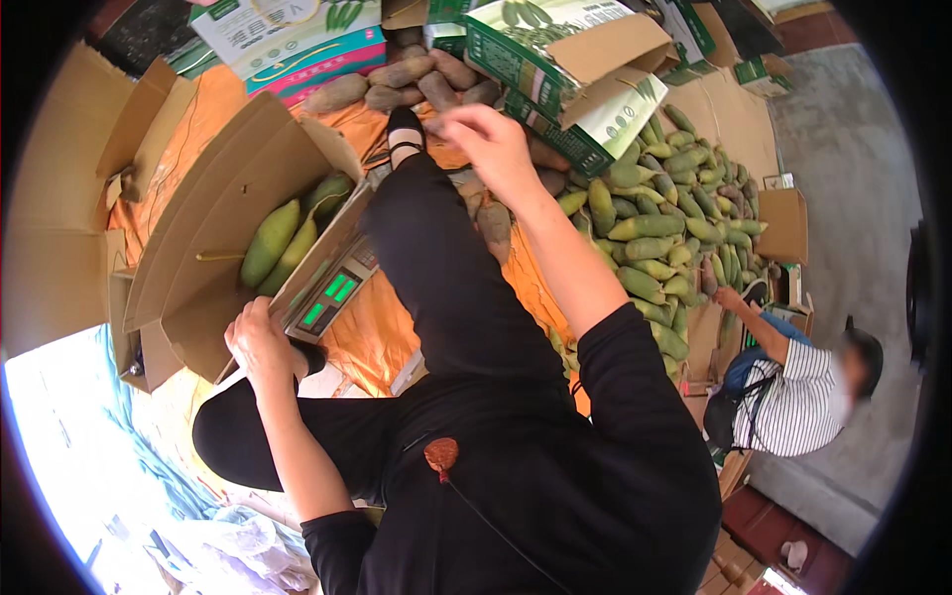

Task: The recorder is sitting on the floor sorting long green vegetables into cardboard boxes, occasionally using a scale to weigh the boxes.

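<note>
My left hand [260,342] grips the lower corner of an open cardboard box [233,178], its fingers bent against the wall. Several green radishes [270,243] lie inside it. The box rests on a scale [337,288] whose green display is lit. My right hand [496,149] is stretched out past my knee, over some reddish-purple radishes [493,223]. Its fingers are extended and apart, slightly blurred at the tips, and I see nothing held in them. More purplish radishes [402,71] lie beyond my foot.
A big heap of green radishes [659,228] spreads at right. Printed green-and-white cartons [565,69] stand at the far side, by a printed carton [288,40] at far left. Orange sheeting [372,332] covers the floor. A person in a striped shirt [793,397] reaches into the heap.
</note>
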A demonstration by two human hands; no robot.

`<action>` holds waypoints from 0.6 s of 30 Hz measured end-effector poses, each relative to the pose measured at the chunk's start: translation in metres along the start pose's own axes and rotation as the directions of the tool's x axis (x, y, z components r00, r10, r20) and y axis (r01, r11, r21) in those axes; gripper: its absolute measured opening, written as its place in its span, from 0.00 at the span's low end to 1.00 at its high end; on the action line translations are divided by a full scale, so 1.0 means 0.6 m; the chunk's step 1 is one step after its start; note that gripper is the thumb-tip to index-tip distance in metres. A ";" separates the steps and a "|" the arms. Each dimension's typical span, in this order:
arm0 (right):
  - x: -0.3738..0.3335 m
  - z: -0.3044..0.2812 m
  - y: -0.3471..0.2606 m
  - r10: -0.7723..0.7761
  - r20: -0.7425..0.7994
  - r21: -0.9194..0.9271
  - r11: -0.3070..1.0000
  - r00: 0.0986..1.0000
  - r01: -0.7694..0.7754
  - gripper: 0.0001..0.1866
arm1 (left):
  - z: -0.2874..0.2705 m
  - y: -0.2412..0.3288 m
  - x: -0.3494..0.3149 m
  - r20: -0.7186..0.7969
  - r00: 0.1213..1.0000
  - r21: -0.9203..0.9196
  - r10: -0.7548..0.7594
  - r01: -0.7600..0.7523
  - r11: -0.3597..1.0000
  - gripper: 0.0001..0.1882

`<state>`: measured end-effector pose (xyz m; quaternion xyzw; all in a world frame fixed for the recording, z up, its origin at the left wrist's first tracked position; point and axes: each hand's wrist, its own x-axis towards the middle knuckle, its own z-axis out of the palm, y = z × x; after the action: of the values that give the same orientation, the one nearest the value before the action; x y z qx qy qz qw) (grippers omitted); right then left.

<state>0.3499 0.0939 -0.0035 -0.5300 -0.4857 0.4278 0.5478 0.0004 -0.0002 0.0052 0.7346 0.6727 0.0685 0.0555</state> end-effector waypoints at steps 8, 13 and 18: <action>-0.264 -0.268 0.381 0.463 -0.358 -0.486 0.649 0.811 -0.586 0.07 | 0.013 -0.004 0.006 0.002 0.999 -0.027 0.037 -0.037 0.999 0.07; -0.382 -0.426 0.427 0.382 -0.717 -0.310 0.576 0.584 -0.757 0.07 | 0.033 0.015 0.023 0.032 0.997 -0.071 0.069 -0.067 0.995 0.07; -0.321 -0.451 0.318 0.473 -0.879 0.221 0.524 0.066 -0.823 0.22 | 0.012 -0.010 0.004 0.054 0.999 -0.013 -0.005 0.006 1.000 0.07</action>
<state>0.5943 -0.1265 -0.1994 -0.9095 0.1026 0.2007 0.3493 -0.0041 0.0030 -0.0028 0.7340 0.6725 0.0530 0.0787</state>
